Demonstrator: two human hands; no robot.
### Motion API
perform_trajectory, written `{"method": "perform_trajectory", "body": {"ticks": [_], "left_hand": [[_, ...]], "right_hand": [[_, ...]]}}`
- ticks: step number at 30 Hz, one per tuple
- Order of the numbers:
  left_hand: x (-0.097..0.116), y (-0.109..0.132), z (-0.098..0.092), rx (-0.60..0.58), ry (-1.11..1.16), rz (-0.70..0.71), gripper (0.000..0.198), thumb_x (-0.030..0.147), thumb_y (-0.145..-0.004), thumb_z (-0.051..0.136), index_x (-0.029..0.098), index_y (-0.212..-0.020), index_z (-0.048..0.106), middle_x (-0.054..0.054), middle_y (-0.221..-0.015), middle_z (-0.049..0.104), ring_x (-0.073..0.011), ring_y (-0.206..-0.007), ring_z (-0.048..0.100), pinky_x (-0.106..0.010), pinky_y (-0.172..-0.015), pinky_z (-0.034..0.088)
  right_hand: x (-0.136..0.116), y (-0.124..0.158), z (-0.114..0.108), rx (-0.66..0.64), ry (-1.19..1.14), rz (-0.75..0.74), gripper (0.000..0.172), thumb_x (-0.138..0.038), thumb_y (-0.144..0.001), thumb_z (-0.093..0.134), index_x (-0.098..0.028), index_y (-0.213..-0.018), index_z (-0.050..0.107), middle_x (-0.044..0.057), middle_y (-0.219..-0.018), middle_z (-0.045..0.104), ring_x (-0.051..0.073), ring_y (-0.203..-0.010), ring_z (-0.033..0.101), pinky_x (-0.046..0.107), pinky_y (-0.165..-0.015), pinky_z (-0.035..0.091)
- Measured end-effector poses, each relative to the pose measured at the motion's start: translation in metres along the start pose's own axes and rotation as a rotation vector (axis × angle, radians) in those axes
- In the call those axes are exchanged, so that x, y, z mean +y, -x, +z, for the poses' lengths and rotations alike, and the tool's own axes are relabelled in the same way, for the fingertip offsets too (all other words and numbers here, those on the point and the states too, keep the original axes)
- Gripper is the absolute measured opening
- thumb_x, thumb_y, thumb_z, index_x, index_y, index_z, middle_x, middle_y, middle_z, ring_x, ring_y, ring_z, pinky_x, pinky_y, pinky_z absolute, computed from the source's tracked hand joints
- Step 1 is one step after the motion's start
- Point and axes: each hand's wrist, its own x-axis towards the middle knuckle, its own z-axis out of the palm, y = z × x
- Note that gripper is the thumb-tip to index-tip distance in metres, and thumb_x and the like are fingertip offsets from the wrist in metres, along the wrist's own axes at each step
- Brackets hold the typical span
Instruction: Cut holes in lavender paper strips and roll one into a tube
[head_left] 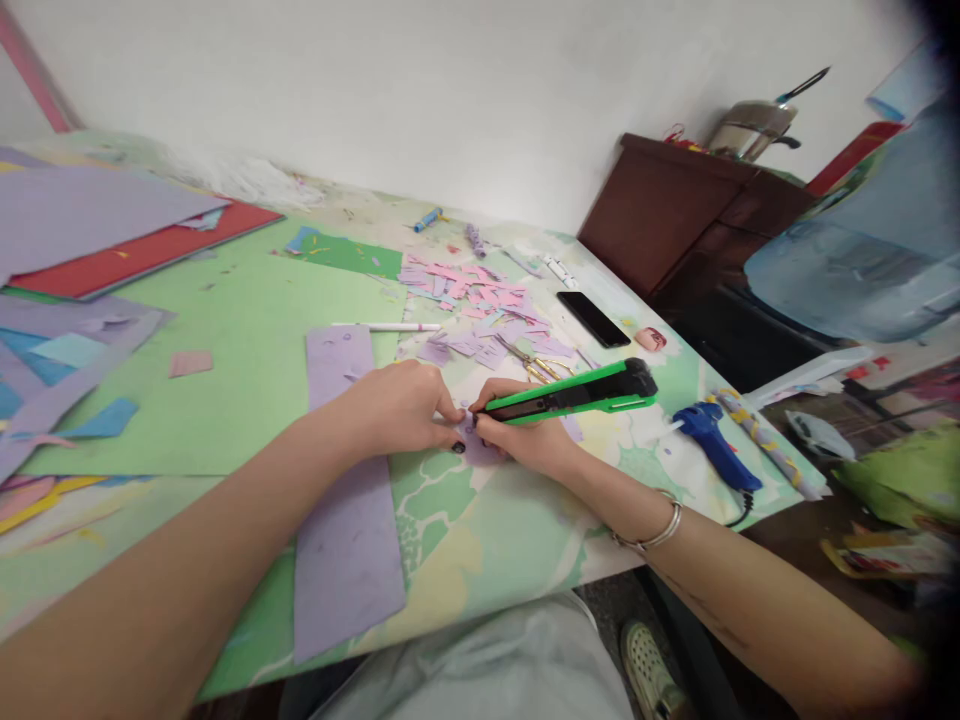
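My right hand (517, 435) grips a green and black utility knife (574, 392), its tip pointing left onto a small purple paper piece (474, 448) on the table. My left hand (405, 405) presses fingertips down on the same piece, right beside the knife tip. A long purple paper strip (345, 520) lies under my left wrist and runs toward the table's near edge. A silver bangle (658, 528) sits on my right wrist.
Pink and purple paper scraps (480, 300), scissors (536, 365), a white pen (390, 327), a black phone (592, 318) and a blue glue gun (716, 445) lie on the table (480, 560). Large green (247, 360), red and purple sheets lie left. A brown cabinet (675, 215) stands behind.
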Motion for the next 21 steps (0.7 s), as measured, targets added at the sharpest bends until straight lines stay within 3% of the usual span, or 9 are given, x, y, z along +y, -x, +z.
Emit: {"method": "perform_trajectory", "body": {"ticks": [8,15,21], "left_hand": [[-0.001,0.000,0.001,0.037,0.040,0.020,0.020,0.039,-0.067,0.060,0.027,-0.074,0.075,-0.001,-0.061,0.063,-0.0140,-0.056,0.053,-0.025,-0.053,0.032],[0.000,-0.002,0.004,0.166,0.319,-0.020,0.027,0.021,-0.068,0.054,0.021,-0.086,0.074,-0.001,-0.077,0.070,-0.0139,-0.067,0.059,-0.023,-0.061,0.041],[0.004,-0.003,0.005,0.121,0.355,-0.069,0.019,0.018,-0.065,0.055,0.018,-0.075,0.072,0.002,-0.059,0.065,-0.0106,-0.054,0.055,-0.022,-0.056,0.041]], "right_hand": [[-0.004,0.000,0.000,0.023,0.018,-0.011,0.002,-0.015,-0.069,0.054,-0.016,-0.069,0.056,-0.004,-0.054,0.050,0.008,-0.049,0.044,0.018,-0.047,0.034],[-0.005,0.004,-0.006,-0.069,-0.021,-0.038,0.007,-0.015,-0.070,0.056,-0.014,-0.075,0.062,-0.003,-0.058,0.054,0.007,-0.050,0.044,0.018,-0.048,0.036],[-0.004,0.005,-0.013,-0.141,-0.114,0.008,0.008,-0.014,-0.069,0.058,-0.013,-0.076,0.063,-0.004,-0.055,0.053,0.006,-0.047,0.044,0.017,-0.046,0.037]]}}
